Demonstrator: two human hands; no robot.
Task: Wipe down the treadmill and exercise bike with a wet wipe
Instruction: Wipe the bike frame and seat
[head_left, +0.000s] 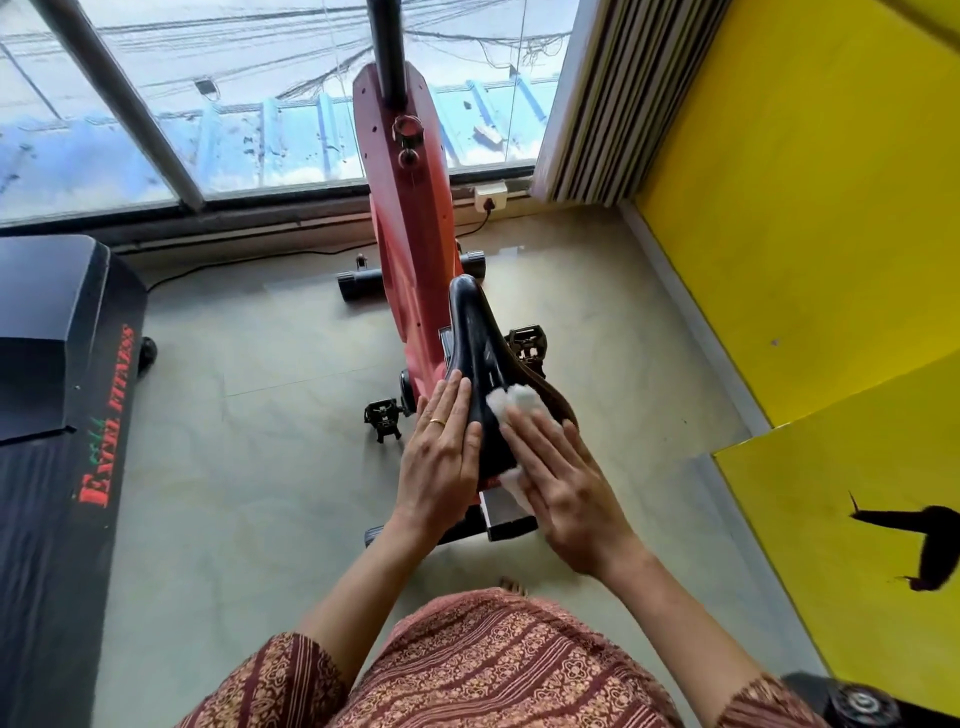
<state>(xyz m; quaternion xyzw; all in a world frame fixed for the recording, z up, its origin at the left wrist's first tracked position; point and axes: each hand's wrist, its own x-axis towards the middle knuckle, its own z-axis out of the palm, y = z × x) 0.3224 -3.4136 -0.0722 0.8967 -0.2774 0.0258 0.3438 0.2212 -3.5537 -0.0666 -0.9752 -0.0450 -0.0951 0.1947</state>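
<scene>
A red exercise bike (410, 223) stands in the middle of the floor, its black saddle (475, 332) pointing away from me. My left hand (441, 452) lies flat with straight fingers against the saddle's left side. My right hand (561, 483) presses a white wet wipe (511, 402) flat onto the saddle's rear right part; the wipe sticks out past the fingertips and below the palm. The black treadmill (57, 395) with red lettering runs along the left edge.
A large window (208, 104) fills the wall behind the bike, with a socket and cable (489, 197) below it. Yellow walls (810, 218) close in on the right. The bike's pedals (383, 418) stick out on both sides. Pale floor tiles lie between bike and treadmill.
</scene>
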